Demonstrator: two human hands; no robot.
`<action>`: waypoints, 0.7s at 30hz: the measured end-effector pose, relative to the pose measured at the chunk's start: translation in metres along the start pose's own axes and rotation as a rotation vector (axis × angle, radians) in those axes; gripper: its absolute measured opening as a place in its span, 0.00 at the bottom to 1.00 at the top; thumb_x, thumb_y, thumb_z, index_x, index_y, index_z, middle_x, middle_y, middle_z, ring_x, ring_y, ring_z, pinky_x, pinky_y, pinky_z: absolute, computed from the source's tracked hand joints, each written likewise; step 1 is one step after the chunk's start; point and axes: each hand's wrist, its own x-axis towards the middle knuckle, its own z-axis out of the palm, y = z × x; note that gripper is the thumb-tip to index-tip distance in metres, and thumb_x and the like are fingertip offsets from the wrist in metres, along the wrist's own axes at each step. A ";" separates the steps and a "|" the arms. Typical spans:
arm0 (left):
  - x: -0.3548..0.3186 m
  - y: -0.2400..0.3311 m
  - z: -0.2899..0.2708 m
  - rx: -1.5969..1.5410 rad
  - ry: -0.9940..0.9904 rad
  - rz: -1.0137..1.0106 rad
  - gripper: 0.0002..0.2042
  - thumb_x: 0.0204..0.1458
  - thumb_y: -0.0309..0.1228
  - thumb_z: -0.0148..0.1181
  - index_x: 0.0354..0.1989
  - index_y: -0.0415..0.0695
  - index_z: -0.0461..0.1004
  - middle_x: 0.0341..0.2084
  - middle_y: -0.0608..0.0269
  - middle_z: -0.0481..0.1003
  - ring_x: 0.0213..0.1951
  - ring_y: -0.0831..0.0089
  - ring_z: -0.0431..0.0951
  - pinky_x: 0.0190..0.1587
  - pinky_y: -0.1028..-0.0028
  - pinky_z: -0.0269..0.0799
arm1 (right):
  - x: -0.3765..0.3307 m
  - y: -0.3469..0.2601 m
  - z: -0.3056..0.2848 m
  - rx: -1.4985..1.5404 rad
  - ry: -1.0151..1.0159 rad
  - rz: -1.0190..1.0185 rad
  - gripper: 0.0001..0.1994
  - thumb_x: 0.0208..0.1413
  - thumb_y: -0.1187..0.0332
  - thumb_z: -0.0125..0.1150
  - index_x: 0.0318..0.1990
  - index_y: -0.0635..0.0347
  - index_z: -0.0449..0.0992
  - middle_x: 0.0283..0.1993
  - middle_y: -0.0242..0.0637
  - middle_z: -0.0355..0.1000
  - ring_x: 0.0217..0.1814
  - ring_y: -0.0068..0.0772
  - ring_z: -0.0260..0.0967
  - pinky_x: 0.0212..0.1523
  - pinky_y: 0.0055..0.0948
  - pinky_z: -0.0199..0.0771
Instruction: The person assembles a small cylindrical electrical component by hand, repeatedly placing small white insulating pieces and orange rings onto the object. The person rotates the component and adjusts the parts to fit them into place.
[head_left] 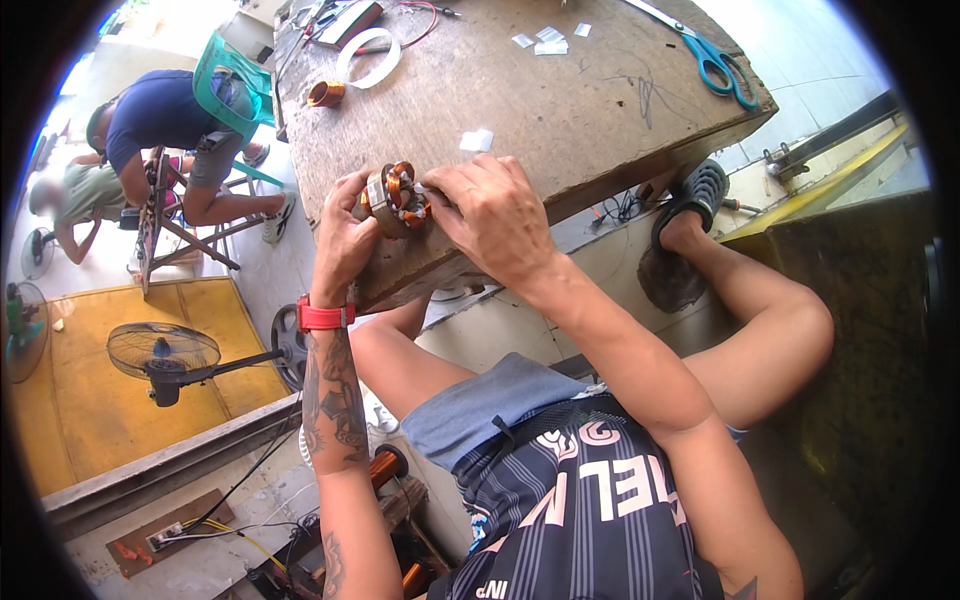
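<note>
My left hand (345, 228) is wrapped round the side of a motor stator (384, 204) near the table's front left edge. It is a metal ring with copper wire coils and whitish bits between them. My right hand (497, 215) is closed in a pinch at the stator's right side. A tiny white bit shows by its fingertips, too small to name. Just beyond the hands lie white sheet pieces (476, 141) on the wooden table (470, 80).
Farther back are a copper coil (326, 94), a white tape ring (369, 58), small clear pieces (551, 41) and blue-handled scissors (722, 70). A standing fan (163, 355) is at left. Two people sit beyond it, one on a green chair (222, 85). A copper wire spool (386, 466) is below.
</note>
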 end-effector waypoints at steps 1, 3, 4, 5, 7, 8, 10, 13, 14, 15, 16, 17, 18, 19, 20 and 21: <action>0.000 0.000 0.000 0.022 0.008 0.030 0.27 0.55 0.32 0.77 0.61 0.33 0.77 0.50 0.62 0.81 0.49 0.77 0.81 0.54 0.74 0.78 | 0.000 -0.001 0.001 -0.015 -0.011 -0.002 0.12 0.59 0.64 0.71 0.48 0.54 0.83 0.42 0.33 0.82 0.49 0.35 0.78 0.57 0.35 0.71; 0.000 0.000 -0.001 0.025 0.005 0.033 0.27 0.55 0.31 0.76 0.61 0.33 0.77 0.52 0.61 0.80 0.50 0.77 0.81 0.55 0.74 0.78 | 0.001 -0.002 0.001 -0.046 -0.041 -0.003 0.12 0.59 0.63 0.72 0.48 0.54 0.83 0.42 0.32 0.82 0.49 0.34 0.77 0.58 0.35 0.71; -0.001 0.000 -0.001 0.039 0.012 0.045 0.27 0.55 0.31 0.76 0.62 0.33 0.77 0.52 0.61 0.80 0.51 0.76 0.81 0.55 0.74 0.77 | 0.001 -0.002 0.002 -0.045 -0.025 -0.006 0.11 0.58 0.65 0.72 0.47 0.54 0.84 0.42 0.32 0.83 0.47 0.34 0.78 0.57 0.35 0.71; -0.001 0.000 -0.001 0.037 0.012 0.039 0.27 0.55 0.31 0.76 0.62 0.32 0.77 0.53 0.60 0.79 0.51 0.76 0.80 0.56 0.73 0.77 | 0.001 -0.003 0.001 -0.046 -0.016 -0.007 0.10 0.58 0.66 0.72 0.46 0.55 0.84 0.41 0.32 0.83 0.46 0.34 0.78 0.56 0.35 0.71; -0.001 0.001 -0.002 0.057 0.013 0.064 0.28 0.54 0.31 0.76 0.62 0.32 0.77 0.55 0.59 0.78 0.52 0.75 0.80 0.56 0.73 0.77 | 0.002 -0.004 0.001 -0.042 -0.002 -0.009 0.09 0.58 0.68 0.72 0.46 0.55 0.84 0.41 0.32 0.84 0.44 0.34 0.78 0.54 0.34 0.71; -0.002 0.002 -0.002 0.074 0.013 0.047 0.28 0.54 0.31 0.76 0.62 0.32 0.77 0.55 0.59 0.78 0.53 0.74 0.80 0.57 0.72 0.76 | 0.002 -0.004 0.001 -0.036 0.003 -0.009 0.09 0.58 0.68 0.73 0.46 0.55 0.84 0.41 0.32 0.84 0.44 0.33 0.78 0.54 0.34 0.71; -0.002 0.003 -0.002 0.110 0.013 0.040 0.28 0.54 0.31 0.76 0.62 0.31 0.77 0.56 0.58 0.77 0.54 0.73 0.80 0.59 0.72 0.75 | 0.001 -0.004 0.001 -0.032 0.006 -0.007 0.10 0.58 0.68 0.73 0.46 0.55 0.84 0.41 0.32 0.84 0.44 0.33 0.78 0.54 0.34 0.71; -0.003 0.005 -0.002 0.114 0.015 0.062 0.29 0.54 0.32 0.76 0.63 0.31 0.77 0.56 0.57 0.77 0.55 0.71 0.79 0.60 0.71 0.74 | 0.001 -0.003 0.002 -0.039 -0.010 0.000 0.11 0.57 0.67 0.73 0.47 0.55 0.84 0.41 0.32 0.83 0.46 0.33 0.78 0.56 0.34 0.71; -0.003 0.005 -0.002 0.109 0.012 0.053 0.29 0.54 0.31 0.76 0.63 0.31 0.77 0.56 0.57 0.77 0.55 0.71 0.79 0.60 0.71 0.74 | 0.001 -0.003 0.002 -0.044 -0.026 0.003 0.12 0.57 0.66 0.73 0.48 0.55 0.83 0.41 0.32 0.82 0.47 0.33 0.78 0.57 0.35 0.71; -0.003 0.005 -0.002 0.111 0.010 0.054 0.29 0.54 0.31 0.76 0.63 0.31 0.77 0.56 0.57 0.77 0.55 0.70 0.79 0.61 0.70 0.74 | 0.001 -0.002 0.002 -0.049 -0.049 0.010 0.13 0.57 0.64 0.73 0.49 0.55 0.83 0.41 0.33 0.82 0.49 0.34 0.78 0.59 0.35 0.71; -0.003 0.005 -0.002 0.116 0.015 0.073 0.29 0.54 0.31 0.76 0.63 0.31 0.77 0.56 0.56 0.77 0.55 0.70 0.79 0.61 0.70 0.73 | 0.001 -0.002 0.003 -0.050 -0.036 0.003 0.13 0.57 0.64 0.73 0.49 0.55 0.83 0.41 0.32 0.82 0.49 0.34 0.78 0.58 0.36 0.71; -0.003 0.005 -0.001 0.102 0.015 0.051 0.29 0.54 0.31 0.76 0.63 0.32 0.77 0.57 0.56 0.77 0.55 0.70 0.79 0.61 0.70 0.74 | 0.001 -0.003 0.003 -0.052 -0.030 -0.002 0.13 0.57 0.64 0.72 0.49 0.55 0.83 0.41 0.32 0.82 0.49 0.34 0.78 0.58 0.36 0.71; -0.003 0.005 -0.001 0.092 0.020 0.046 0.29 0.54 0.31 0.76 0.63 0.32 0.77 0.57 0.56 0.77 0.56 0.70 0.79 0.61 0.70 0.74 | 0.001 -0.003 0.002 -0.055 -0.033 0.004 0.13 0.58 0.64 0.72 0.49 0.55 0.84 0.41 0.32 0.82 0.49 0.34 0.78 0.57 0.36 0.71; -0.003 0.004 -0.001 0.090 0.023 0.042 0.28 0.53 0.31 0.76 0.63 0.32 0.77 0.57 0.55 0.77 0.56 0.70 0.79 0.61 0.69 0.74 | 0.002 -0.004 0.002 -0.049 -0.022 -0.004 0.13 0.58 0.64 0.72 0.49 0.54 0.84 0.41 0.33 0.83 0.49 0.35 0.78 0.57 0.37 0.71; -0.003 0.005 -0.001 0.102 0.029 0.047 0.28 0.53 0.31 0.76 0.63 0.32 0.77 0.57 0.55 0.77 0.56 0.69 0.79 0.61 0.69 0.74 | 0.003 -0.005 0.001 -0.046 -0.021 -0.002 0.12 0.58 0.64 0.71 0.48 0.54 0.85 0.41 0.33 0.83 0.49 0.35 0.78 0.56 0.38 0.70; -0.004 0.005 0.000 0.122 0.032 0.052 0.28 0.53 0.31 0.75 0.63 0.33 0.77 0.58 0.55 0.76 0.56 0.69 0.79 0.61 0.69 0.73 | 0.004 -0.006 0.000 -0.040 -0.039 0.015 0.12 0.59 0.64 0.71 0.48 0.53 0.85 0.41 0.33 0.83 0.49 0.36 0.78 0.56 0.38 0.70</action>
